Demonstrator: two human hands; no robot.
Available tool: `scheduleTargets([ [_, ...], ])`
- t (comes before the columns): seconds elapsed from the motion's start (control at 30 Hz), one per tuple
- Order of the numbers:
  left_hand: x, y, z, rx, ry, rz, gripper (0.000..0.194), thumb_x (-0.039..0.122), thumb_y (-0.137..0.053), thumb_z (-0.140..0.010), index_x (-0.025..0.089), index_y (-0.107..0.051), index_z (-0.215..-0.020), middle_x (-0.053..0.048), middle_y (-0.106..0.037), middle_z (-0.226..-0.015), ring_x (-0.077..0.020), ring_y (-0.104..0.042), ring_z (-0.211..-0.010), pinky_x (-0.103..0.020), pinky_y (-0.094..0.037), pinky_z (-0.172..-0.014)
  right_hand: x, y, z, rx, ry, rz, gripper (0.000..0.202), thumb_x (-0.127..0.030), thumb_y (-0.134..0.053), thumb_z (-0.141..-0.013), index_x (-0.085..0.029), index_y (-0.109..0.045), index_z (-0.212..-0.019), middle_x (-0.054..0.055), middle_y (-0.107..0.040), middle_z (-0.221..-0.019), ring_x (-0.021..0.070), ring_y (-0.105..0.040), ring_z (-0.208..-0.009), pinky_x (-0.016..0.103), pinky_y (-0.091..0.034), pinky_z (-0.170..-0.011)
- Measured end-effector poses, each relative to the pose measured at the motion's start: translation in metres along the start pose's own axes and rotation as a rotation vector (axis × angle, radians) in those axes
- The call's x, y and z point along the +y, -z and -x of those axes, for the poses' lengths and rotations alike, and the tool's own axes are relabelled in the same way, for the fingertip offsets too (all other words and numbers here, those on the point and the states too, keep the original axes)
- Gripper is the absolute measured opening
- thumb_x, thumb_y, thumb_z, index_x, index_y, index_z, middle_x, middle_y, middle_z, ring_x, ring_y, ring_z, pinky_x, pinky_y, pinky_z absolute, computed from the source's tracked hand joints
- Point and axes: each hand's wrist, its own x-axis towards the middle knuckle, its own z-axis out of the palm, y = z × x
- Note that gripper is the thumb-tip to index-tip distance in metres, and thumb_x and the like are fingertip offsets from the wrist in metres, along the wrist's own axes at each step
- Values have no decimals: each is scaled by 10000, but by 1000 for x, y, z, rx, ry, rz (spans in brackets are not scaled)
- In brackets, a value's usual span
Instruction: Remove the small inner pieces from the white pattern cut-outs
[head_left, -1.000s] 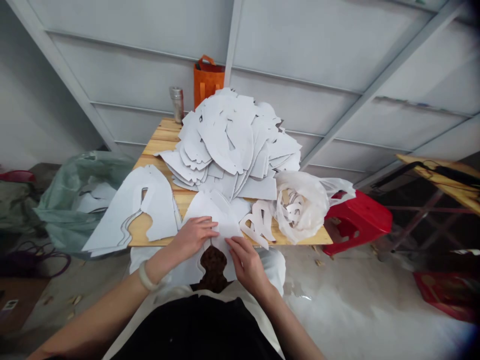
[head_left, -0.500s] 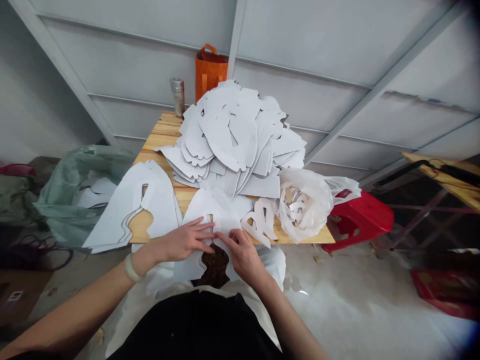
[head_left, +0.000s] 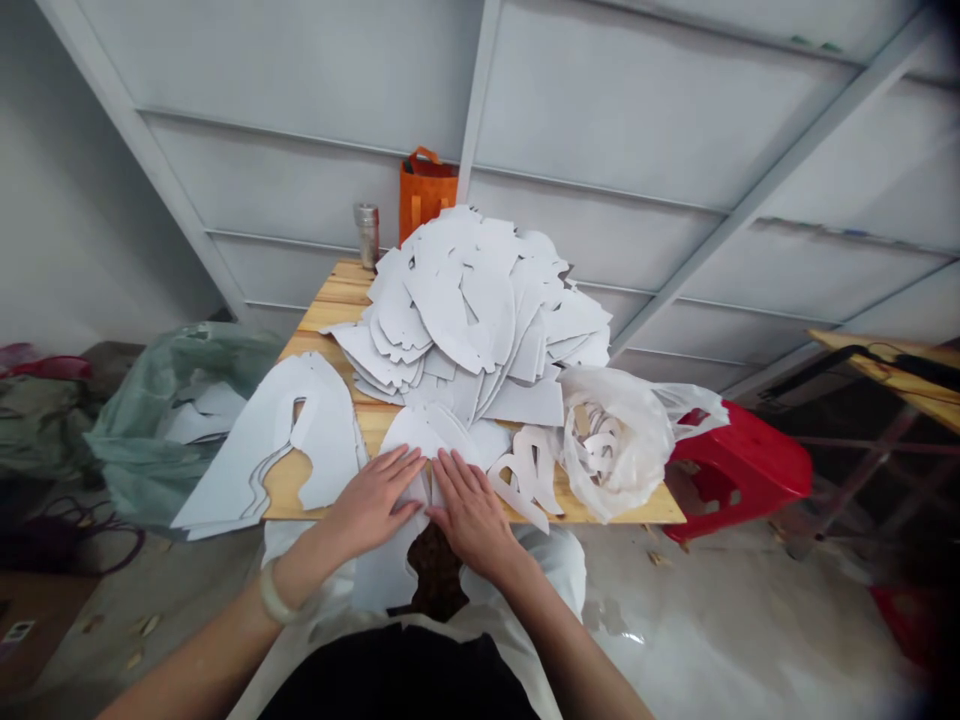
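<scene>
Left hand (head_left: 379, 500) and right hand (head_left: 472, 510) have slid a little toward the pile (head_left: 450, 310) since half a second ago; the right, curled then, now lies flat, and the slot that showed in the sheet (head_left: 412, 430) is covered. Both hands are unclenched and palms down on the sheet, fingers stretched toward the pile, thumbs turned inward; neither visibly grasps anything. The sheet is in front of the pile, partly on the tabletop (head_left: 326, 305), its near end reaching past the front edge over the lap. Something dark brown (head_left: 436, 575) shows at that end; what it is cannot be told. A bracelet (head_left: 274, 595) circles the left wrist.

Front left of the pile, a stack (head_left: 232, 470) of similar sheets overhangs the tabletop, with a green bag (head_left: 127, 440) of white pieces beside it. Front right of the pile, pale cutouts (head_left: 529, 508) lie near the right hand, just beside a white bag (head_left: 645, 450) containing more pieces. Farther right of the pile is a red stool (head_left: 757, 470). Behind the pile is an orange bag (head_left: 427, 200); behind and left, a metal cup (head_left: 367, 240).
</scene>
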Motion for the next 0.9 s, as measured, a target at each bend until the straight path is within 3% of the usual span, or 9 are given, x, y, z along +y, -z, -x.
scheduleTargets([
  [0.1,-7,10,0,-69,7,80,676,270,-672,-925,219,-432,-1554,-116,-494,-1577,-306,-403,-1498,-520,-408,-1209,-2,-7,-1,-12,-15,46,658,-346,-562,-1024,-96,-352,-1595,185,-326,-1652,342,-324,-1536,555,-377,-1201],
  [0.17,-10,12,-2,-73,33,134,600,274,-633,-956,235,-468,-1532,-104,-547,-1536,-287,-445,-1474,-492,-430,-1197,-2,-9,0,-3,-23,54,673,-354,-575,-1019,-95,-346,-1597,186,-319,-1654,343,-317,-1539,552,-370,-1207],
  [0.33,-9,2,-6,88,115,92,515,357,-673,-952,206,-575,-1434,-143,-567,-1495,-322,-525,-1384,-523,-454,-1163,-2,-9,1,9,-20,59,698,-372,-590,-1015,-97,-332,-1602,183,-312,-1658,341,-315,-1540,555,-375,-1202],
  [0.47,-10,-6,-13,166,165,40,391,285,-668,-949,229,-643,-1335,-123,-615,-1393,-313,-567,-1298,-504,-493,-1105,-3,-6,0,-15,-3,74,719,-393,-612,-1002,-75,-348,-1591,198,-299,-1658,364,-314,-1536,578,-378,-1194],
  [0.57,-15,-4,-24,311,304,-40,485,304,-714,-913,218,-592,-1375,-144,-600,-1338,-337,-572,-1262,-514,-498,-1070,-4,-5,0,-15,-4,62,720,-391,-634,-988,-82,-368,-1583,203,-307,-1653,371,-321,-1532,588,-386,-1187],
  [0.63,-15,-1,-31,337,394,-91,567,342,-773,-860,178,-577,-1367,-159,-623,-1232,-361,-599,-1184,-523,-515,-1015,-2,-6,0,7,-8,24,711,-378,-643,-980,-91,-383,-1576,203,-326,-1647,369,-328,-1530,595,-385,-1188],
  [0.73,-9,1,-39,346,431,-106,433,323,-763,-857,150,-632,-1231,-150,-646,-1081,-365,-619,-1069,-520,-527,-943,7,-9,1,95,-10,-126,634,-354,-628,-979,-135,-446,-1546,189,-446,-1594,348,-395,-1499,593,-404,-1179],
  [0.83,3,-2,-42,434,378,16,214,239,-612,-940,197,-644,-1147,-122,-670,-1092,-327,-626,-1073,-488,-516,-952,19,-6,5,274,-7,-401,450,-331,-550,-1013,-192,-574,-1441,160,-635,-1426,299,-563,-1371,531,-499,-1115],
  [0.9,11,1,-43,468,371,95,178,217,-509,-980,212,-645,-1095,-96,-702,-1067,-291,-661,-1026,-434,-536,-907,24,0,9,404,-57,-561,363,-326,-496,-1038,-210,-638,-1351,141,-697,-1321,273,-642,-1267,488,-547,-1065],
])
